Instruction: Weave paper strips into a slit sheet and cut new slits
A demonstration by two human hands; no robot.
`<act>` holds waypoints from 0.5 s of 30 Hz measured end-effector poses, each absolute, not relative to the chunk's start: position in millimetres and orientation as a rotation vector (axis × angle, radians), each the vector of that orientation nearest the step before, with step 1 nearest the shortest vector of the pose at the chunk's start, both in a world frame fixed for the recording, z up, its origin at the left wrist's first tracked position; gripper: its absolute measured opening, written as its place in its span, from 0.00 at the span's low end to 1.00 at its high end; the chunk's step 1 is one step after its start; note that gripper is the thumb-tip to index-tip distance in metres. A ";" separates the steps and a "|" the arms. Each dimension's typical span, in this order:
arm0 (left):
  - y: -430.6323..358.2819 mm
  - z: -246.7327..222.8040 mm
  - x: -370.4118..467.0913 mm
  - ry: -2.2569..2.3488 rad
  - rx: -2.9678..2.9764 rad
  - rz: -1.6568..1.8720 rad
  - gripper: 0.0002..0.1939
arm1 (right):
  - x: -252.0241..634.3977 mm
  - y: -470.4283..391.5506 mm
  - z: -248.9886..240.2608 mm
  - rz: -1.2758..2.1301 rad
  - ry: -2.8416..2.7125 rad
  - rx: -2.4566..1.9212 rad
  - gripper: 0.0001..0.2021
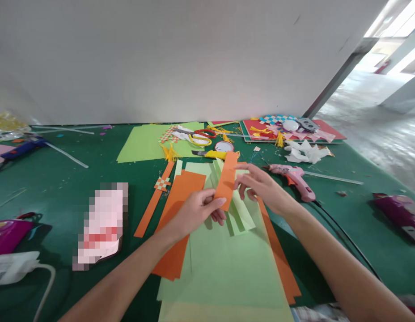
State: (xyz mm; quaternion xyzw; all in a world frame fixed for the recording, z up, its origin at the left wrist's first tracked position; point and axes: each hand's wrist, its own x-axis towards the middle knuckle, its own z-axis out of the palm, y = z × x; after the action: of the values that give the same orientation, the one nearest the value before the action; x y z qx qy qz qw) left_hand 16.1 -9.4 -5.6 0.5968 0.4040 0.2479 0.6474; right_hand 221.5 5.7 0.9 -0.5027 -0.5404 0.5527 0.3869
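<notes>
"What's in the left hand?"

"An orange strip, pinched at its near end, held up over the pale green sheets."

"And the right hand?"

"Loosely curled at the strip's right edge; whether it grips, I can't tell. A pink glue gun lies nearby."

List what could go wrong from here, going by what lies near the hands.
The glue gun points its nozzle toward the right hand; if hot, it could burn the fingers.
Its cord runs beside the right forearm, so a sweep of that arm might snag it.
The cutter lies just beyond the orange strip in the left hand; reaching forward carelessly might risk a cut.
</notes>
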 end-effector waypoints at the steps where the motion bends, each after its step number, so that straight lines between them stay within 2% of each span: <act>1: -10.0 -5.5 16.4 0.891 1.355 0.532 0.16 | 215.7 2.4 -0.5 1.423 -1.430 -1.268 0.20; 5: -12.6 -3.1 16.5 0.831 1.363 0.442 0.18 | 212.0 -0.6 -4.5 1.436 -1.528 -1.241 0.20; 9: -9.0 -5.9 12.3 1.086 1.545 0.638 0.21 | 225.8 4.7 -5.0 1.316 -1.654 -1.384 0.18; 11: -5.3 -8.8 8.7 1.273 1.743 0.745 0.19 | 231.9 6.3 -5.6 1.157 -1.867 -1.502 0.17; 15: 1.5 -12.9 1.3 1.503 2.183 0.776 0.11 | 232.2 4.5 -9.0 0.623 -2.176 -1.729 0.19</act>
State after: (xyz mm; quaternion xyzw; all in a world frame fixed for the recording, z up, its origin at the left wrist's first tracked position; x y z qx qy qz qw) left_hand 1.3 1.5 -12.9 0.7762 0.5344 0.2761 0.1891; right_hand 232.2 4.5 -9.0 -0.6006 -0.7558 0.2164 0.1460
